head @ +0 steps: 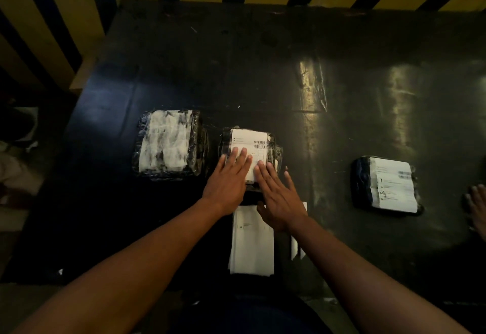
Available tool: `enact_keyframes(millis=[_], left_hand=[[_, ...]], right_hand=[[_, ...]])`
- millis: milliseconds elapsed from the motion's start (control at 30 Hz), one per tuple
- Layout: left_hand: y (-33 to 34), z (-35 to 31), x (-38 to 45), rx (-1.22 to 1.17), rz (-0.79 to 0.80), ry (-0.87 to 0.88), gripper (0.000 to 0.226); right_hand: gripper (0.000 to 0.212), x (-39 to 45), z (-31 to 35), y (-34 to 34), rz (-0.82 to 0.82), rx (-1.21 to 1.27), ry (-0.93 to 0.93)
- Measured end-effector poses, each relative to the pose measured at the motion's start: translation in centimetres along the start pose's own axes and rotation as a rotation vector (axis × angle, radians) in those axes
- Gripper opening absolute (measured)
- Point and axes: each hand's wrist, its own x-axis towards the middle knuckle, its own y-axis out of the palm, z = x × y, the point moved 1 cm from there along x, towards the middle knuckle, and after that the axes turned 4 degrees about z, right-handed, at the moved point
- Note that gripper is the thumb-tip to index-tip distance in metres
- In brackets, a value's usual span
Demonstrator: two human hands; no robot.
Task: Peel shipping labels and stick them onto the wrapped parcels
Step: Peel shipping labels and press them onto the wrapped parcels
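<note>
While both flat hands press the label [248,149] | left hand [227,179], right hand [278,197] spread | unlabelled parcel [168,144] lies left, nearer left hand

We see both our forearms bare from elbow to wrist, with no sleeve reaching into view. Our left hand [225,183] and our right hand [280,197] wear no gloves, rings, watch or bands. At the bottom edge, dark blue cloth [249,315] covers our lap.
</note>
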Motion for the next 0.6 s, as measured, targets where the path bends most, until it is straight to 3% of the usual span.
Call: enact_keyframes(millis=[300,400,600], left_hand=[[3.6,0.3,-7.1,0.028,0.015,-0.075,0.097],[2.4,-0.5,-7.1,-0.058,0.014,-0.117,0.092],[-0.4,-1.9,-3.2,-0.103,-0.039,-0.029,0.080]], right_hand=[[0.094,0.1,0.3,0.0,0.056,-0.047,0.040],[0.095,0.2,0.6,-0.1,0.058,-0.028,0.048],[0.094,0.2,0.6,-0.6,0.066,-0.035,0.047]])
